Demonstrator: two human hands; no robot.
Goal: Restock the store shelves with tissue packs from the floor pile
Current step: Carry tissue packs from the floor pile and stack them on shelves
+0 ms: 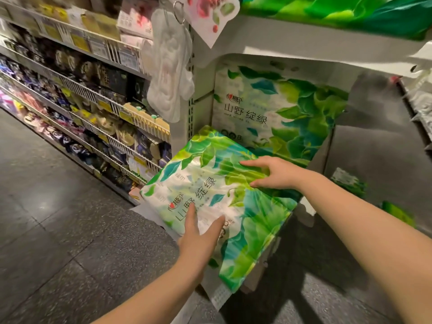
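While left hand and right hand press flat, fingers straight, tilted tissue pack sits at lower shelf edge.

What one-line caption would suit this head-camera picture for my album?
Both hands, left hand and right hand, press flat on a green leaf-print tissue pack at the low shelf.

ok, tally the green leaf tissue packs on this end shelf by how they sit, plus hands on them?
Lying flat under the hands: 1 flat pack
Standing upright behind it: 1 upright pack
Hands on flat pack: 2, left hand, right hand
Total packs: 2
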